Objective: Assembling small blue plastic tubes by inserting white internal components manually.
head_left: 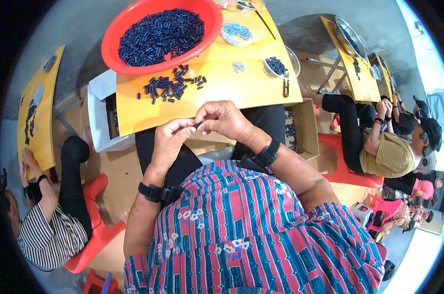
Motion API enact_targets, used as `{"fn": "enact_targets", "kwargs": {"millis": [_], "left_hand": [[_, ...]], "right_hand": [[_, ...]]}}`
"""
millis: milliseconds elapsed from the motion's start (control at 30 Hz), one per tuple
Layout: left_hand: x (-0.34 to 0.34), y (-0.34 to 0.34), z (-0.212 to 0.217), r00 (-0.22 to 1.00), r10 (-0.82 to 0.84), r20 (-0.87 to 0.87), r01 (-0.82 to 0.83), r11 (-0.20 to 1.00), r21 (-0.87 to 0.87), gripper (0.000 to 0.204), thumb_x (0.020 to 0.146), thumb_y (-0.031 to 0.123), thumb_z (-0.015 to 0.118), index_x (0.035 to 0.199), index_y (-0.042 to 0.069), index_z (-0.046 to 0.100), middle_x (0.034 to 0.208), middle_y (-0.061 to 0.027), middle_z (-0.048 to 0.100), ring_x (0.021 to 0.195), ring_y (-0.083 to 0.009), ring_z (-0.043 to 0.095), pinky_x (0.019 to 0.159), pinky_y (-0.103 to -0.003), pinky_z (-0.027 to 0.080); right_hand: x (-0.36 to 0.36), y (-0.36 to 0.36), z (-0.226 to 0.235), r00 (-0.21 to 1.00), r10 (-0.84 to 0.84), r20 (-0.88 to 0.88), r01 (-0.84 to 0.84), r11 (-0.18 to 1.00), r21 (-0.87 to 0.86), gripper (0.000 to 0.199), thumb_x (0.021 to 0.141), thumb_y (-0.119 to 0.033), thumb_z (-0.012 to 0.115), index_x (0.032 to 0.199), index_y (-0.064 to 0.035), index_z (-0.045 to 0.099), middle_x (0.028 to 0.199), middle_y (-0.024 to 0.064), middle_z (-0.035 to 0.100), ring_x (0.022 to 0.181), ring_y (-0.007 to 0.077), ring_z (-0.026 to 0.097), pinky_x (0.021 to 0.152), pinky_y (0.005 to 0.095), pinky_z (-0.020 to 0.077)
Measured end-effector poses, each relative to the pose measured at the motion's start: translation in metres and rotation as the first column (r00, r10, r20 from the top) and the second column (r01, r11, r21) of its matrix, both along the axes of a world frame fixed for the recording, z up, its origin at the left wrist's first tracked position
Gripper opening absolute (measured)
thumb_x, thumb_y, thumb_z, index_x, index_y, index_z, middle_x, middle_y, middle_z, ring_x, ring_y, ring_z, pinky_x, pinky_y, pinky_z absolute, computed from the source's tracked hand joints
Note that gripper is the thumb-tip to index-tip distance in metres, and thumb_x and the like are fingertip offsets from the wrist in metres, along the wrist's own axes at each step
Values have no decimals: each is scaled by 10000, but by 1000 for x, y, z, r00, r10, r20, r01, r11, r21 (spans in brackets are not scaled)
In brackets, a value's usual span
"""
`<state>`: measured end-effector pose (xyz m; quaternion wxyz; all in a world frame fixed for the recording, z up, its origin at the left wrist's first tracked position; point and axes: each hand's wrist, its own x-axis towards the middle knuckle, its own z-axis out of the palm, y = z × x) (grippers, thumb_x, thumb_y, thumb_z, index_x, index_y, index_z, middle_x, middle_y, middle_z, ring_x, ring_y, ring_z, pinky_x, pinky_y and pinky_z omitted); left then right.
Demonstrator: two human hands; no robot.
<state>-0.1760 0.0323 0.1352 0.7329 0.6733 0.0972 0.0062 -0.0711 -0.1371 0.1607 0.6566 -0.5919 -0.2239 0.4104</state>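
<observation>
Just off the near edge of the yellow table (pixel 217 90), my left hand (pixel 173 137) and my right hand (pixel 222 119) meet fingertip to fingertip. Between them they pinch one small dark plastic piece (pixel 197 125), mostly covered by the fingers. A loose scatter of similar dark pieces (pixel 168 87) lies on the table beyond my left hand. Behind it stands a red basin (pixel 112 54) heaped with many more. A little pile of small silvery parts (pixel 238 66) rests farther off, beyond my right hand.
A clear bowl (pixel 251 36) of bluish-silver parts and a clear tub (pixel 294 63) of dark pieces stand on the table, with a black U-shaped tool (pixel 286 88) nearby. Below are a white box (pixel 102 110) and a cardboard box (pixel 307 130). People sit at yellow tables on both sides.
</observation>
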Motion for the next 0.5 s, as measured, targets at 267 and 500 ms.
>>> {"fn": "enact_targets", "kwargs": {"millis": [267,500], "left_hand": [[-22,22,-6,982,-93,167,-59,682,729,122,746,62,677,867,45,684,833,-116,660,802,-265,631,729,-334,496],[-29,25,-22,987,-23,159,-100,683,724,79,735,111,676,802,69,687,794,-81,656,787,-265,614,713,-350,494]], "right_hand": [[92,-87,36,448,-481,753,704,709,34,107,784,7,650,887,-9,672,820,63,688,715,100,641,668,236,518],[131,-127,34,215,-127,968,872,471,-131,159,770,-82,642,924,-64,679,850,99,692,759,195,670,727,277,503]]}}
